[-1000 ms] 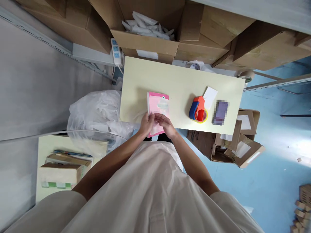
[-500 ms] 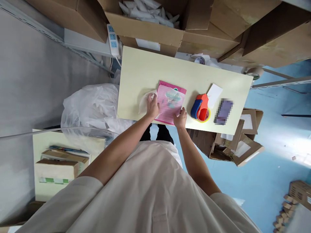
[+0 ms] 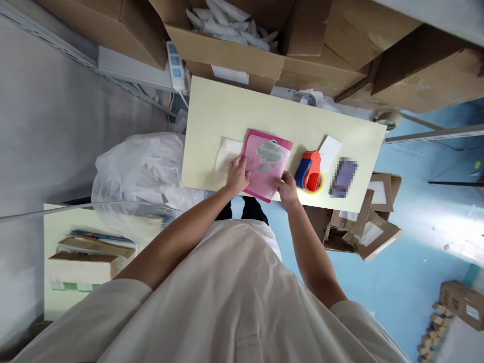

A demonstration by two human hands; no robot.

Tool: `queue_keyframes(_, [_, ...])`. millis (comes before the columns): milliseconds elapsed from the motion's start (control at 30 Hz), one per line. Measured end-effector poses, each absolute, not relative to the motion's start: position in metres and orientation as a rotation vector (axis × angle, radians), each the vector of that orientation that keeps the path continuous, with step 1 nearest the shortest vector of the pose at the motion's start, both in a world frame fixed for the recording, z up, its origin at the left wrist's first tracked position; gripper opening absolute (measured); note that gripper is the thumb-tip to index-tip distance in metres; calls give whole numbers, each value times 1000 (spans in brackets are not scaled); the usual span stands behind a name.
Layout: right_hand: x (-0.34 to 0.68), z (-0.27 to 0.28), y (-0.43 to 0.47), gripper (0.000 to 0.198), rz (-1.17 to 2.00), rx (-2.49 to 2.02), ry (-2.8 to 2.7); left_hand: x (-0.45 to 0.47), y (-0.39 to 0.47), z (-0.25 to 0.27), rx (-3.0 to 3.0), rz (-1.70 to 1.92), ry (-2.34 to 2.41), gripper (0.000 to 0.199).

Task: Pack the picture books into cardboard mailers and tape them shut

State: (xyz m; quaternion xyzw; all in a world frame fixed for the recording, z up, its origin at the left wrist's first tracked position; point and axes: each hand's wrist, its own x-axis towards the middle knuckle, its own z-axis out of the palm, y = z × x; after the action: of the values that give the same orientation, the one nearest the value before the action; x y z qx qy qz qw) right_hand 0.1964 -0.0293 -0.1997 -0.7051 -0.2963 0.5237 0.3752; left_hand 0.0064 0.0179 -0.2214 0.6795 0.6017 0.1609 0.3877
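A thin pink book or booklet (image 3: 263, 174) with a printed picture lies at the near edge of the table, its near corner jutting slightly past it. A thin translucent white sheet covers most of its front, and a loose flap of this sheet (image 3: 228, 148) spreads out to the left. My left hand (image 3: 237, 176) grips the book's left edge, thumb on top. On the lower right edge, my right hand (image 3: 288, 190) pinches the book and sheet. Right of it stands a red and blue tape dispenser (image 3: 310, 171) with a yellow-rimmed roll.
On the pale table (image 3: 215, 108) also lie a white card (image 3: 330, 150) and a blurred-out phone-like object (image 3: 343, 177). Cardboard boxes (image 3: 230, 53) line the back. A plastic bag (image 3: 136, 166) bulges at the left, and opened cartons (image 3: 370, 227) sit at the right.
My left hand has come off the loose flap, down onto the book's left edge. My right hand has shifted right along the book, which is now tilted a little more.
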Motion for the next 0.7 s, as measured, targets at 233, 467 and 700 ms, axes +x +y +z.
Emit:
queue_keyframes(233, [158, -132, 3, 36, 1333, -1698, -888, -13, 28, -176, 1343, 642, 1312, 44])
queue_keyframes(467, [62, -138, 30, 51, 1458, -1585, -1116, -77, 40, -148, 1046, 775, 1135, 53])
queue_keyframes(700, [79, -189, 9, 60, 1212, -2162, -1014, -114, 64, -200, 1040, 449, 1601, 40])
